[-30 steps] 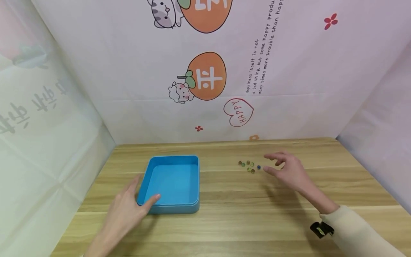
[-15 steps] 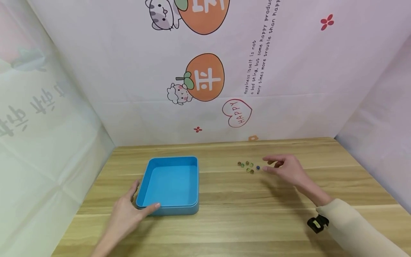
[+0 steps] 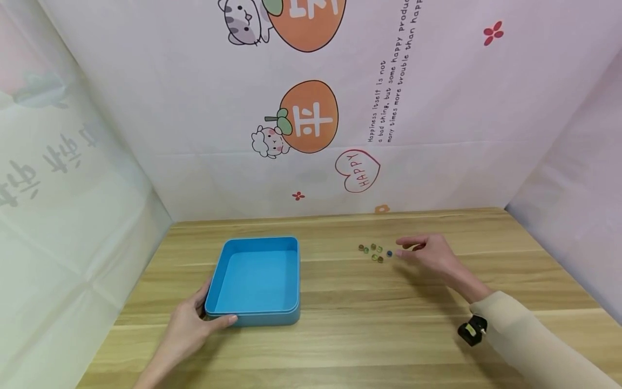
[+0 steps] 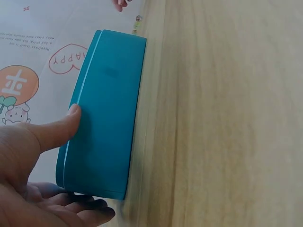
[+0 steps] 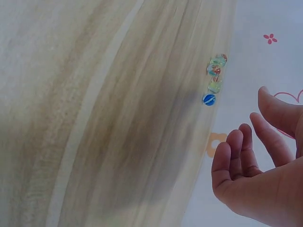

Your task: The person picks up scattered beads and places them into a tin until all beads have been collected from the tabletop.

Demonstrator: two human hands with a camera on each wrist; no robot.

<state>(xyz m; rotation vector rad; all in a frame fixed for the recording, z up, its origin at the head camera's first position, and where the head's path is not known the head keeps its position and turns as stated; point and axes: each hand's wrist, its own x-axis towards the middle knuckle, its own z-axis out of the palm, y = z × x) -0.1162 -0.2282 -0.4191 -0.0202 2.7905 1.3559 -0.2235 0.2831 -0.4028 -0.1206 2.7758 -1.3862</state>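
Observation:
A square blue open-topped box [image 3: 264, 319] stands on the left half of the table. My left hand [image 3: 187, 326] grips its near left corner. In the left wrist view the thumb [image 4: 61, 128] lies against the front wall and the other fingers curl round the side. Several small glass marbles [image 3: 380, 260] lie in a loose cluster to the right of the box. Nearest my right hand [image 3: 432, 256] is a blue marble [image 5: 209, 99] with a pale stripe. That hand hovers just right of it, thumb and fingers bent and apart, with nothing between them.
The wood-grain table [image 3: 340, 346] runs back to a printed white cloth [image 3: 218, 183] hanging upright behind it. More white cloth hangs at the left and right sides. A black device [image 3: 472, 330] sits at the right sleeve's cuff.
My left hand has slid down and closed round the box's corner, its thumb moving from above the rim to the front wall. My right hand has edged left, thumb and fingers drawing closer together.

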